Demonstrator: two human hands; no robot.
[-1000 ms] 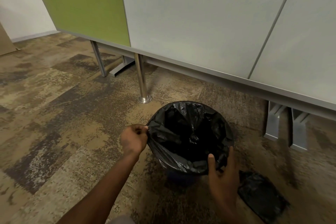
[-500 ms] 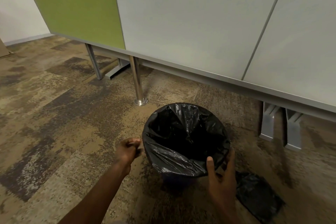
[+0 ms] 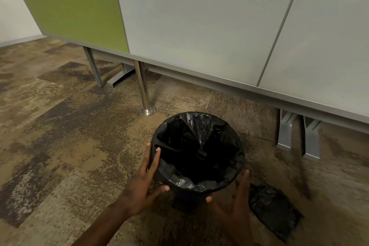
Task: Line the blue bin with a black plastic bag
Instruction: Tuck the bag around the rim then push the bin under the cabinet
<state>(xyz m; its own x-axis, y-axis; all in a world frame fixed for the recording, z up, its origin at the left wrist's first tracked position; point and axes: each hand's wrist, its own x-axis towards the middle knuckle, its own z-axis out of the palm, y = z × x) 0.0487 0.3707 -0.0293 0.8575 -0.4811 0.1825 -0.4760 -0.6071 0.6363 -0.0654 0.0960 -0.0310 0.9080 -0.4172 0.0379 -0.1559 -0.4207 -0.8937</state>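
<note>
A black plastic bag (image 3: 199, 146) lines the round bin and folds over its whole rim. Only a dark strip of the blue bin (image 3: 189, 200) shows below the bag's overhang, between my hands. My left hand (image 3: 145, 181) lies against the bin's left side, fingers spread up along the bag and thumb under the overhang. On the bin's near right side, my right hand (image 3: 237, 199) presses with its fingers pointing up. Both hands clasp the bin between them.
A folded black plastic bag (image 3: 273, 211) lies on the carpet just right of my right hand. Behind the bin stands a grey and green partition (image 3: 199, 26) on a chrome leg (image 3: 143, 90) and grey metal feet (image 3: 285, 136). Patterned brown carpet (image 3: 60, 136) stretches to the left.
My left hand let go of the pinched bag edge and moved onto the bin's left side with fingers spread. My right hand shifted slightly lower on the right side.
</note>
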